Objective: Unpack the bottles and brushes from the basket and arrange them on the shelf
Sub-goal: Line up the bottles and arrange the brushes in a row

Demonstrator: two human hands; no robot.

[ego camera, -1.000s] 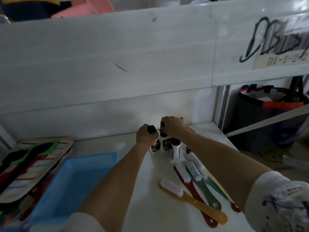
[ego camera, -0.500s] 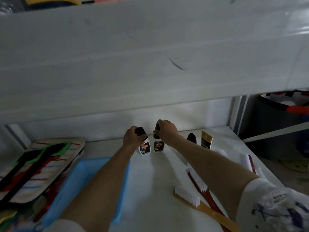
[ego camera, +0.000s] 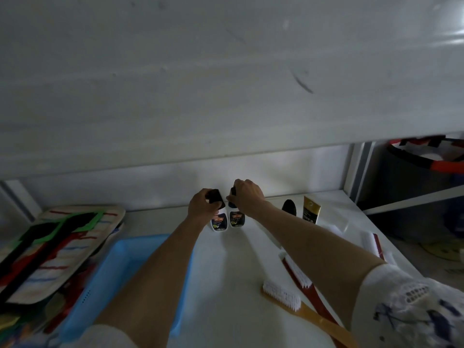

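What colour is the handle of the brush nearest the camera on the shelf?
Translucent amber-yellow, with white bristles; the brush shows only in the head view, lying on the white shelf.

A wide white board [ego camera: 226, 84], scuffed with dark marks, fills the upper view. Below it runs a pale back wall [ego camera: 150, 187]. A grey upright post [ego camera: 356, 169] stands at the right, with a dim floor [ego camera: 426, 249] beyond. Light is low and soft.
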